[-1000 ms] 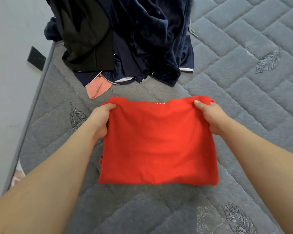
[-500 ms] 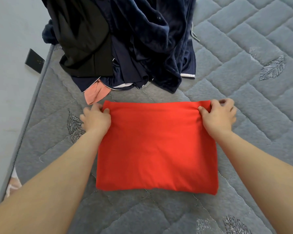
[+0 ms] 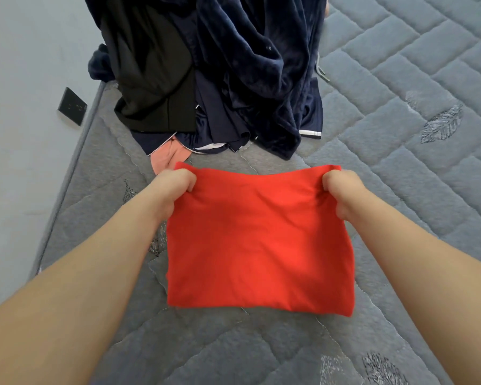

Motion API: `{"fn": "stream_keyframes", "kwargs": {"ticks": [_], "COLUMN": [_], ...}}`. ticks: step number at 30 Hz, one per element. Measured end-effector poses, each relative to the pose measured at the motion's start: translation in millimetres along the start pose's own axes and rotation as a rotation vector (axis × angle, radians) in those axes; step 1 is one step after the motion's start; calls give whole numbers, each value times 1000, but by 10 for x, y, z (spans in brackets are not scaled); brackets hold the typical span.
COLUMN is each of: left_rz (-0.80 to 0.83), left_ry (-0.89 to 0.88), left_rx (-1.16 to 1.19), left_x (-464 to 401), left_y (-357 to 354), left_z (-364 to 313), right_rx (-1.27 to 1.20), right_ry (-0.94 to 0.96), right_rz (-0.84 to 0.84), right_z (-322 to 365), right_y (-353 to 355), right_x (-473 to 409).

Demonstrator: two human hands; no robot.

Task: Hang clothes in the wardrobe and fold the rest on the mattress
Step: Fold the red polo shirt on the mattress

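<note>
Red garment, far corners hand-pinched

A grey quilted mattress bears a folded red garment and a dark clothes pile.

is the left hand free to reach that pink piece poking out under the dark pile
Probably not yet. The pink garment lies just beyond the left hand with bare mattress between, so the path is open, but that hand grips a far corner of the red garment and must let go first.
</note>
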State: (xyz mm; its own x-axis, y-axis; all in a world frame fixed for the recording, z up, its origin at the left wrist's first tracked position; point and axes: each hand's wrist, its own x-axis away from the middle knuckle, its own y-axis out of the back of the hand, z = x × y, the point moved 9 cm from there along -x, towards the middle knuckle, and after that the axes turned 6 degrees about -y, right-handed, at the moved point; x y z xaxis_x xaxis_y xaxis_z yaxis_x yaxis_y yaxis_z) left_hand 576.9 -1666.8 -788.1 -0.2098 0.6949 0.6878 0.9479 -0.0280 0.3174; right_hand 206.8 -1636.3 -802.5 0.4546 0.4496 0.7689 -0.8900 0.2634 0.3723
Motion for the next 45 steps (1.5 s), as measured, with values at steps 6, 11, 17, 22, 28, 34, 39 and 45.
{"fn": "stream_keyframes", "kwargs": {"ticks": [6,11,17,22,28,34,39,45], "left_rz": [-22,-1,113,412,258,332,445,794], "left_ry": [-398,-791,-1039,-900,-1194,-1066,-718,-628], "left_rx": [138,-2,-652,-1025,-1256,-1238,-1134,-1442], "left_x": [702,1724,2343,2173,2141,2026,1779,1905], "left_y": [544,983,439,-48,-171,-118,-1,-220], "left_z": [-914,-1337,-6,1825,2137,2138,2102,2151], "right_rx": [-458,-357,332,956,1251,1327,1395,1634], "right_ry": [233,540,777,944,1084,989,766,863], "right_rz": [233,328,240,168,-18,3,83,-207], "right_z": [679,1028,-78,-1590,-1970,-1904,-1799,-1754], "right_y": [188,636,586,342,255,272,319,296], "right_x": [848,1636,1629,1371,1345,1255,1106,1419]}}
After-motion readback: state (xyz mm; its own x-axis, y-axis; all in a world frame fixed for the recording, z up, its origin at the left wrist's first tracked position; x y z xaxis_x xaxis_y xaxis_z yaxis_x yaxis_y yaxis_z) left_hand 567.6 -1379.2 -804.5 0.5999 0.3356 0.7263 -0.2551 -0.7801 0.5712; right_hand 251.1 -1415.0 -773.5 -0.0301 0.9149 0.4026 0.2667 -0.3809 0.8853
